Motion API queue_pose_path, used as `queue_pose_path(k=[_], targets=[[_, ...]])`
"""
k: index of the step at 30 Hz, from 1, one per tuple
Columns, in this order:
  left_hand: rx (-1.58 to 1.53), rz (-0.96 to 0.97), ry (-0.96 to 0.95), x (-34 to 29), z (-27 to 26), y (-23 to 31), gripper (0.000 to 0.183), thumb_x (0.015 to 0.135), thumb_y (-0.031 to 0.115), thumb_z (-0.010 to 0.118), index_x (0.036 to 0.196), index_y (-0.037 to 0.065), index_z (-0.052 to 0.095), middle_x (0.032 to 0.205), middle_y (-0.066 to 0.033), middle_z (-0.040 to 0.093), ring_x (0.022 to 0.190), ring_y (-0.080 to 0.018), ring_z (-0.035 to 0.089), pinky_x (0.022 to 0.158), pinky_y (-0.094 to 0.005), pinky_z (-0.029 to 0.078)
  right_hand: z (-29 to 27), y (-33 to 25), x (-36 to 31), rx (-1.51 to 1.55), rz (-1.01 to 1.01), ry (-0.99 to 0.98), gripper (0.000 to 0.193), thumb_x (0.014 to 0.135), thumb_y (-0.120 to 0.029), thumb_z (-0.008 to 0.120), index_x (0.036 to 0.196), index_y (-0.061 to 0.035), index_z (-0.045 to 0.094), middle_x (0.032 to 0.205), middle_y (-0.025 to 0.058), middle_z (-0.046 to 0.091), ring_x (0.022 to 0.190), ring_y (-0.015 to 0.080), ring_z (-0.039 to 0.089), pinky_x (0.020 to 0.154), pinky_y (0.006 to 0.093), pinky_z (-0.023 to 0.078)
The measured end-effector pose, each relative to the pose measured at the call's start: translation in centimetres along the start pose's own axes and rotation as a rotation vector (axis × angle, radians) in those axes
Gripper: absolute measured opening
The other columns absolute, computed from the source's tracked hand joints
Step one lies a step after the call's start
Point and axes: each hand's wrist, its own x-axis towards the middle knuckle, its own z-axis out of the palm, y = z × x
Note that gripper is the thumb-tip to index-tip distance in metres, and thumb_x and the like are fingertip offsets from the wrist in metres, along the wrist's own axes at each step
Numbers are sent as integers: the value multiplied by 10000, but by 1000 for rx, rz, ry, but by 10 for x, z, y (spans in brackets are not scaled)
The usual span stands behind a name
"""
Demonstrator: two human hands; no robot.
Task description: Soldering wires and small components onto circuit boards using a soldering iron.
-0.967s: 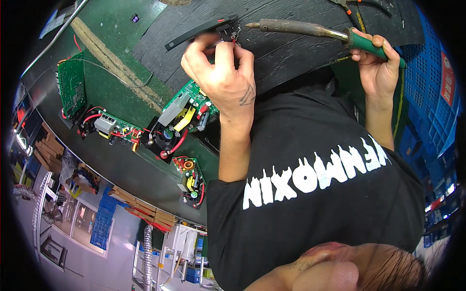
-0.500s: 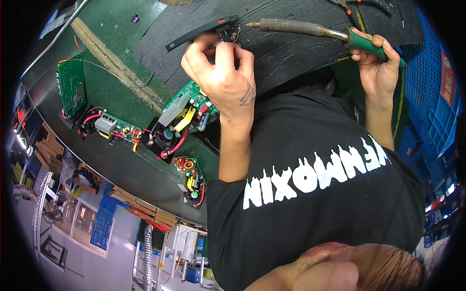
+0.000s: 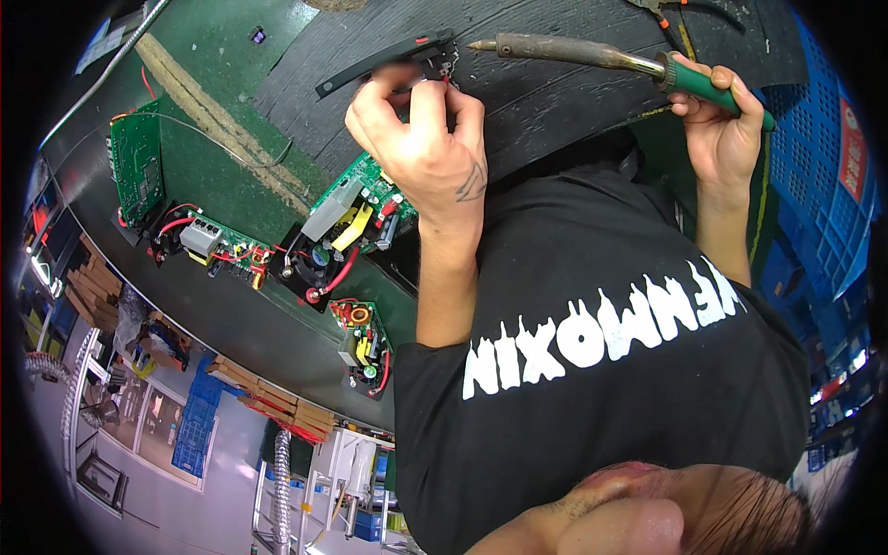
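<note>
My left hand (image 3: 421, 143) is closed, its fingertips pinching at a long, thin black panel (image 3: 375, 67). Small metal terminals and wire ends (image 3: 447, 68) show at the panel's right end, close to my fingers. What exactly the fingertips press on is partly hidden behind them and blurred. In my right hand (image 3: 720, 129) is a soldering iron (image 3: 592, 57), gripped by its green handle. Its long metal barrel points left, and the tip sits just right of the terminals, apart from them.
Several green circuit boards (image 3: 137, 166) with fans, red wires and yellow parts stand along the bench at left. A black mat (image 3: 573, 111) lies under my hands. Orange-and-black pliers (image 3: 661, 17) rest at its far right. A blue perforated crate (image 3: 819, 139) stands at right.
</note>
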Motion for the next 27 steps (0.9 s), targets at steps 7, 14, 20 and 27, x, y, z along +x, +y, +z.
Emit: queue_pose_path(k=[7,14,20,27], targets=[[-11,6,-47,2,-4,0,193,618,-30,662,800,21,624,959,-108,511,811,-238,484,728,-345,413,0,-1,1,25,-8,-9,205,857,-262,440,820,-79,526,1134,268,542,763,240,558,711,316,468],[-253,-134,36,-8,-19,0,218,619,5,736,806,18,626,961,-105,531,838,-250,523,717,-337,435,0,-4,1,37,-14,-16,210,861,-255,442,823,-73,539,1132,264,544,763,245,558,713,313,471],[27,-125,-130,-14,-29,-13,233,657,57,724,866,28,624,872,-100,568,802,-262,538,722,-335,435,-2,-6,1,68,-23,-27,211,859,-253,449,823,-68,544,1132,258,546,767,249,559,711,315,472],[-103,-102,-107,-7,-42,-30,131,678,28,691,805,41,664,721,-74,582,660,-229,544,606,-315,449,1,-11,3,120,-37,-41,189,839,-263,505,832,-78,539,1126,229,559,782,233,548,691,300,453]])
